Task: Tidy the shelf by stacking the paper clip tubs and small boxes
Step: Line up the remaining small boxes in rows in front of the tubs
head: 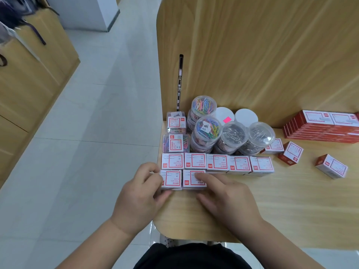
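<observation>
Now, at the near-left corner of the wooden shelf [291, 200]: our left hand [139, 193] pinches the left front box [171, 179] between thumb and fingers; our right hand [223, 193] lies loosely spread, fingertips on the right front box [192, 178]. Behind stand a row of boxes [217, 164], then paper clip tubs [231, 136].

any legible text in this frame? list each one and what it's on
"PAPER CLIPS", upside down to the camera: small white boxes in the front rows.
"deli" logo, red square: same boxes, barely legible.
"2" plus a handwritten character I can't read: paper note on the coloured-clip tub lid.
Handwritten note on the clear box behind: unreadable.
Pink sticker: blank.
Red flat boxes: print too blurred.
</observation>
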A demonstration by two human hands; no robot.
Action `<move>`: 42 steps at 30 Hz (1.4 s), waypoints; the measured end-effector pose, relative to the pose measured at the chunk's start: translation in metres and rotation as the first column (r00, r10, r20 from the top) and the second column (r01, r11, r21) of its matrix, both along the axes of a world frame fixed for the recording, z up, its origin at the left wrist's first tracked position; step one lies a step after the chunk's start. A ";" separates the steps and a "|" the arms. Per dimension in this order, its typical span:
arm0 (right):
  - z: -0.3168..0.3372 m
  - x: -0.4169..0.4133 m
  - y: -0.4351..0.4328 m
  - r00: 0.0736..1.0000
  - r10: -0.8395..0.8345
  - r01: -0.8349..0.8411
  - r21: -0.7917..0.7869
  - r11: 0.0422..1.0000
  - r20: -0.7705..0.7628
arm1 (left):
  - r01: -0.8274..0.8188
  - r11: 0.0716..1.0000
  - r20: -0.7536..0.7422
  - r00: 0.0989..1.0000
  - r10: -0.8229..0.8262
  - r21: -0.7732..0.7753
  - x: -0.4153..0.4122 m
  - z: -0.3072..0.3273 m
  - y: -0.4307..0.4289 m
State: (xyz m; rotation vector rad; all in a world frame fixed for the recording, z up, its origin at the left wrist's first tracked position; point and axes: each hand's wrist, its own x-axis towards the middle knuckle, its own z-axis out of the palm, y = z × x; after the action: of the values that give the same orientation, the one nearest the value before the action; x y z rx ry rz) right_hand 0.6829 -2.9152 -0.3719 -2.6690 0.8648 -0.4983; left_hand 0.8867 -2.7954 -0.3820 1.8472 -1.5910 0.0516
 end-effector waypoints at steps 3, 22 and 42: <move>-0.003 0.003 0.001 1.000 0.008 -0.008 -0.069 0.998 0.002 | 0.029 0.999 0.062 0.998 -0.027 -0.029 -0.001 -0.002 -0.001; 0.030 -0.066 -0.045 0.980 -0.039 0.061 -0.105 0.993 0.194 | -0.027 0.997 0.083 0.996 0.033 -0.076 -0.046 0.046 -0.034; -0.004 -0.258 -0.203 0.939 -0.333 0.338 0.062 0.939 -0.085 | -0.052 0.857 0.418 0.887 -0.196 0.512 -0.242 0.056 -0.250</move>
State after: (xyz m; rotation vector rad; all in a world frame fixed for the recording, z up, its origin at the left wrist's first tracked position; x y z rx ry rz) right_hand 0.4249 -3.1185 -0.3754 -2.4917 1.3459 -0.4326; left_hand 0.6451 -3.0458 -0.3256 2.2990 -2.1677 0.0325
